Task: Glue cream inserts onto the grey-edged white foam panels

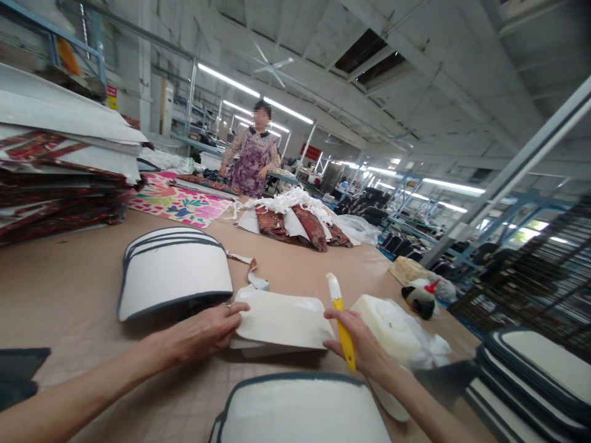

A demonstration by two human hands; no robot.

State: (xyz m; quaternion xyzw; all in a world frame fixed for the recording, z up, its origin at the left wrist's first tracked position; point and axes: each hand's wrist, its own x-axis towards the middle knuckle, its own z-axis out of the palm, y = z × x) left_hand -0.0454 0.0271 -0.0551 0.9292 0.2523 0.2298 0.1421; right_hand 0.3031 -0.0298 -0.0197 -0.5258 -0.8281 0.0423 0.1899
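Observation:
A small stack of cream-white panels with rounded corners [286, 317] lies on the brown table in front of me. My left hand [221, 326] grips the top panel at its left edge, fingers closed over it. At the opposite edge is my right hand [353, 338], closed round a paintbrush with a yellow handle [345, 341] and white-coated bristles pointing up. Its thumb and fingertips also touch the panel's right side. Nearest me sits a larger white piece with dark edging [300, 409]. More dark-edged white pieces [178, 271] are stacked beyond my left forearm.
A cream tub in plastic wrap [390, 326] stands right of my right hand. Dark-edged pieces [540, 369] are piled at far right. Patterned fabric bundles [295, 224] lie across the table, and a tall stack of sheets [64, 154] stands left. A person [252, 154] stands behind.

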